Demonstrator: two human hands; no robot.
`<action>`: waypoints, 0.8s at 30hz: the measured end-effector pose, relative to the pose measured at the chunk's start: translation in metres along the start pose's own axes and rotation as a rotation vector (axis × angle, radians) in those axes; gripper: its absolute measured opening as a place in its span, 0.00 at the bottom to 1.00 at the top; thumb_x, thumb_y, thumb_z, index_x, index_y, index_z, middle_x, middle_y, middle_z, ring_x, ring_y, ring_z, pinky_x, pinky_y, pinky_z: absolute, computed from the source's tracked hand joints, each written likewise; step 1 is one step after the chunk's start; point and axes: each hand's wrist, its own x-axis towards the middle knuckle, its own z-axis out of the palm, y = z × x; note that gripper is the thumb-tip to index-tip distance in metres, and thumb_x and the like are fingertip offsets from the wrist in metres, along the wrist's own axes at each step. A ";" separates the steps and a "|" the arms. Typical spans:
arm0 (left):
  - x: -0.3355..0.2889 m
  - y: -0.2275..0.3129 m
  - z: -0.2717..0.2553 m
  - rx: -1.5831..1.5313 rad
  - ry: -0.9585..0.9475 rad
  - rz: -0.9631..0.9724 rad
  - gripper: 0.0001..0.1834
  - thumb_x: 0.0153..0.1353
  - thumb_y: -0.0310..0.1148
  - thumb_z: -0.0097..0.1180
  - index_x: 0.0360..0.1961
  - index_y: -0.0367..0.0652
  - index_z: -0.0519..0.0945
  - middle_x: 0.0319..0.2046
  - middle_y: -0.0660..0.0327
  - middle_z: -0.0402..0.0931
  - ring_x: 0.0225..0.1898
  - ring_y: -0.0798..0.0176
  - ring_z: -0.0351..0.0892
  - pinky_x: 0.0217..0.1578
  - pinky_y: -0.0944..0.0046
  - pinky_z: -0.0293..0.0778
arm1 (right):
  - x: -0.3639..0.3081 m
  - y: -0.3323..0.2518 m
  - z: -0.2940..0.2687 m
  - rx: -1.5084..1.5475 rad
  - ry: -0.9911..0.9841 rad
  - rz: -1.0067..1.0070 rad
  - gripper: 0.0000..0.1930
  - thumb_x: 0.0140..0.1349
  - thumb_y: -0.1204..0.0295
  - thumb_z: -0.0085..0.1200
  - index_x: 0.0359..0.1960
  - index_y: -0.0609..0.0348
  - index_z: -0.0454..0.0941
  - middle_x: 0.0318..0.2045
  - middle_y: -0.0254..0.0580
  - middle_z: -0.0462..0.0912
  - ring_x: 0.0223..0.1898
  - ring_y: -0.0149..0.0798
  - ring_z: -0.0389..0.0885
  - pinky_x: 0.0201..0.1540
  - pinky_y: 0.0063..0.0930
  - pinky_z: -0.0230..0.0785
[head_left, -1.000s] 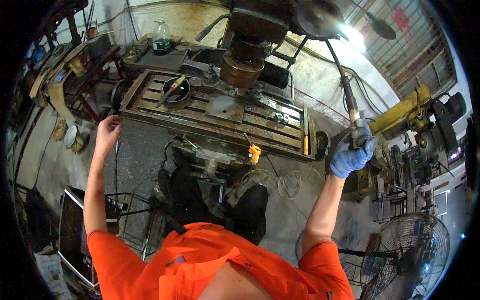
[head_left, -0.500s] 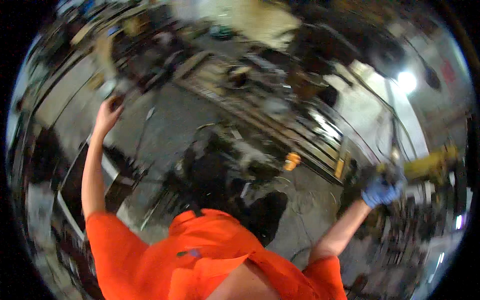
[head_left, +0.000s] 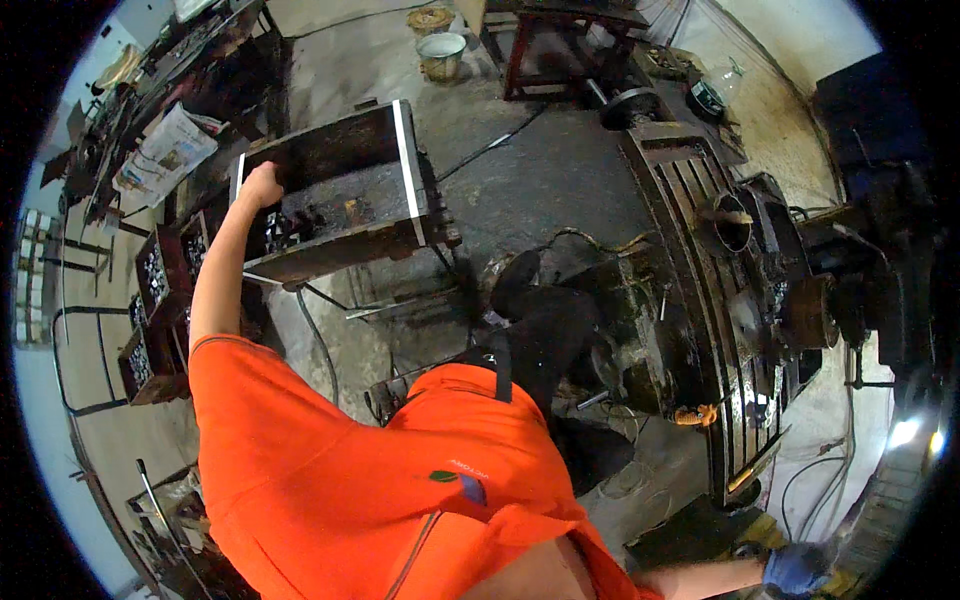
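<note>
Here's the bare left hand (head_left: 264,185) over the left end of the box (head_left: 345,252), fingers curled inward (whether they pinch anything, I cannot tell)! That box is long, dark and rectangular, scuffed inside, with pale strips along its short ends; small, blocky metal pieces (head_left: 285,228) lie heaped in its near left part. Left of the box, reddish-brown bins (head_left: 177,265) hold more little shiny bits (head_left: 153,275); beyond it stands a round, pale bucket (head_left: 440,65). Right of the box, a grooved metal table (head_left: 690,190) carries a round pan (head_left: 712,222), and far lower right, the blue-gloved right hand (head_left: 795,568) is blurred, its grip impossible to tell
</note>
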 end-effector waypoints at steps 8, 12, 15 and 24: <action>0.001 -0.020 0.031 0.580 -0.270 0.250 0.14 0.36 0.26 0.59 0.30 0.45 0.77 0.34 0.56 0.77 0.39 0.53 0.76 0.37 0.57 0.72 | 0.017 0.006 -0.007 -0.238 -0.070 -0.151 0.09 0.53 0.67 0.53 0.23 0.59 0.74 0.21 0.41 0.75 0.21 0.39 0.73 0.25 0.32 0.66; 0.000 -0.053 0.051 0.605 -0.221 0.473 0.14 0.34 0.29 0.62 0.28 0.43 0.76 0.30 0.55 0.76 0.38 0.53 0.75 0.39 0.57 0.70 | 0.032 0.006 -0.008 -0.540 -0.323 -0.058 0.09 0.53 0.68 0.53 0.31 0.60 0.76 0.28 0.41 0.78 0.26 0.38 0.76 0.29 0.30 0.69; 0.024 -0.047 0.062 0.491 -0.223 0.656 0.17 0.31 0.29 0.62 0.27 0.40 0.74 0.34 0.51 0.73 0.39 0.48 0.73 0.38 0.55 0.69 | 0.035 0.042 -0.021 -0.266 -0.367 0.155 0.11 0.55 0.69 0.49 0.36 0.63 0.75 0.34 0.45 0.78 0.33 0.41 0.76 0.39 0.31 0.67; 0.065 -0.016 0.029 -0.259 0.337 0.355 0.12 0.45 0.26 0.54 0.33 0.33 0.74 0.30 0.51 0.76 0.35 0.53 0.75 0.36 0.58 0.69 | 0.100 0.096 0.002 1.046 -0.121 0.711 0.09 0.54 0.70 0.43 0.31 0.58 0.75 0.34 0.42 0.77 0.37 0.43 0.73 0.47 0.40 0.64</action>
